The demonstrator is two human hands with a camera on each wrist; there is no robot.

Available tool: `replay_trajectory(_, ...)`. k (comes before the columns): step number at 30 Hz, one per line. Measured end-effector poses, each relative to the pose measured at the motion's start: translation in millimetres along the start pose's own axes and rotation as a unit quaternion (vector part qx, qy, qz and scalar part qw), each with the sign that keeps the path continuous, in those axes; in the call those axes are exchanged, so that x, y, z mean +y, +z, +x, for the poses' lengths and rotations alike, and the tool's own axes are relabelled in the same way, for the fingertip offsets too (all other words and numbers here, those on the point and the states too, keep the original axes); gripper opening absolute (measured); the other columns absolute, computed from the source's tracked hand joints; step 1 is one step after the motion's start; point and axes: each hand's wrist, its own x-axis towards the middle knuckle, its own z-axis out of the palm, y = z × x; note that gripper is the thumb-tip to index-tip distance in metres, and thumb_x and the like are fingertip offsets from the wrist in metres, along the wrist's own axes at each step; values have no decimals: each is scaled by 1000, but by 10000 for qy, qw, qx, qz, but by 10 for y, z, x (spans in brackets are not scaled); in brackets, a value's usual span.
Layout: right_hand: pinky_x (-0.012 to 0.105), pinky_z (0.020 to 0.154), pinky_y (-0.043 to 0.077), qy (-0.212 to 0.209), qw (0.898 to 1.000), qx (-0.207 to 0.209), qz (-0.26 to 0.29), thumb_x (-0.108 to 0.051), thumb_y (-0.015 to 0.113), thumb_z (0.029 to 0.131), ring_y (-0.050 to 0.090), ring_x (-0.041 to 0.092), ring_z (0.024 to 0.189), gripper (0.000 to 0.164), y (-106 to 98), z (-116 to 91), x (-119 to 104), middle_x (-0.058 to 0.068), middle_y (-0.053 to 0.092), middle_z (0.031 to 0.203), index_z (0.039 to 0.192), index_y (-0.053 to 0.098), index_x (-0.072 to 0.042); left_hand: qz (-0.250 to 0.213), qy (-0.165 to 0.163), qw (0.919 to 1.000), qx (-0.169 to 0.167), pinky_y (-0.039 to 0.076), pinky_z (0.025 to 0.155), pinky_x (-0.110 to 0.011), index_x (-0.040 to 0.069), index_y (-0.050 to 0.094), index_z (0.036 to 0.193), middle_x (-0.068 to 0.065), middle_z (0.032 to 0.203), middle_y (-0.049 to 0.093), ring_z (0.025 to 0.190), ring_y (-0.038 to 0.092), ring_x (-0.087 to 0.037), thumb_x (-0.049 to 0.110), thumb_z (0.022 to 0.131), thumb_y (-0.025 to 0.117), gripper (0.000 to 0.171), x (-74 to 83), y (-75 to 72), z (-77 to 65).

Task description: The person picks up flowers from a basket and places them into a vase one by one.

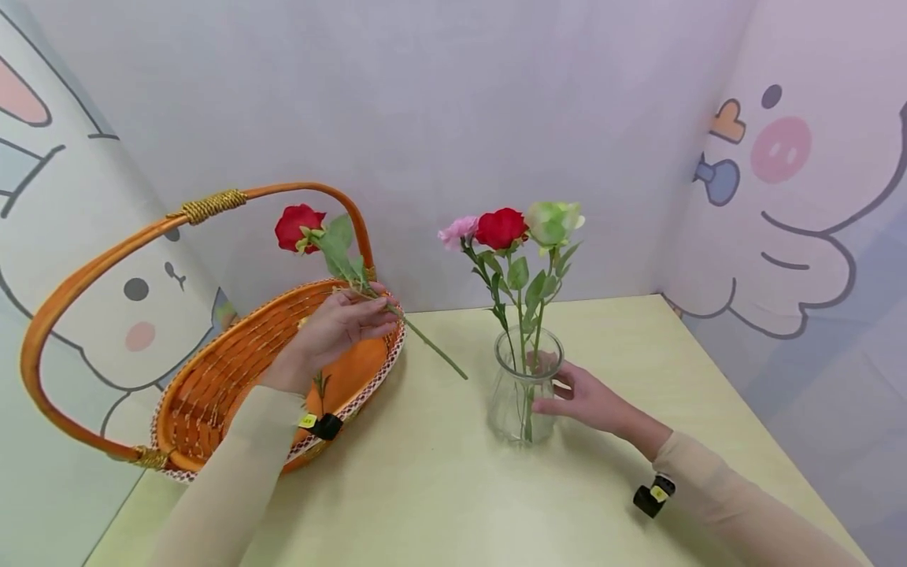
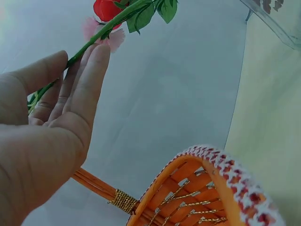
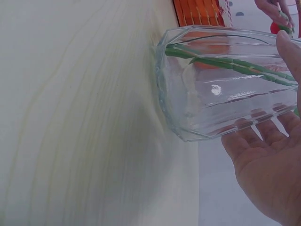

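Observation:
My left hand (image 1: 340, 335) pinches the green stem (image 1: 439, 351) of a red rose (image 1: 298, 228) between thumb and fingers, over the basket's right end. The bloom tilts up to the left and the bare stem end slopes down to the right. My right hand (image 1: 588, 400) holds the clear glass vase (image 1: 505, 413) from its right side, thumb in front and fingers behind the glass. Upright on the table, the vase bears a pink carnation (image 1: 458, 232), another red rose (image 1: 501, 227) and a pale green flower (image 1: 549, 224). In the right wrist view, their green stems (image 3: 225, 65) show through the glass.
An orange woven basket (image 1: 227, 378) with a tall arched handle (image 1: 92, 272) stands at the left. A leafy sprig (image 1: 322, 387) shows inside it, partly behind my left forearm. A pale wood table (image 1: 425, 488) meets a fabric backdrop (image 1: 425, 102) with cartoon animals at both sides.

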Motion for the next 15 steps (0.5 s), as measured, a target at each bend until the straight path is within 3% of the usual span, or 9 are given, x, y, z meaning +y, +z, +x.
replay_trajectory(11,57,118,26,76,9998,-16,184,-17,78,91,28,33,149,75,-15,3,37,8,32,163,154,39,-10,-307,233,9993,-22,55,93,-44,-1,59,120,-14,110,71,99,73,-27,-2,104,51,17,-87,248,212)
replay_trajectory(15,56,117,29,20,9999,0,121,-16,80,90,31,34,147,77,-14,27,24,9,35,161,155,39,-10,-337,208,9992,-63,57,92,-43,0,58,121,-13,109,72,97,74,-26,-3,105,49,19,-103,313,272)
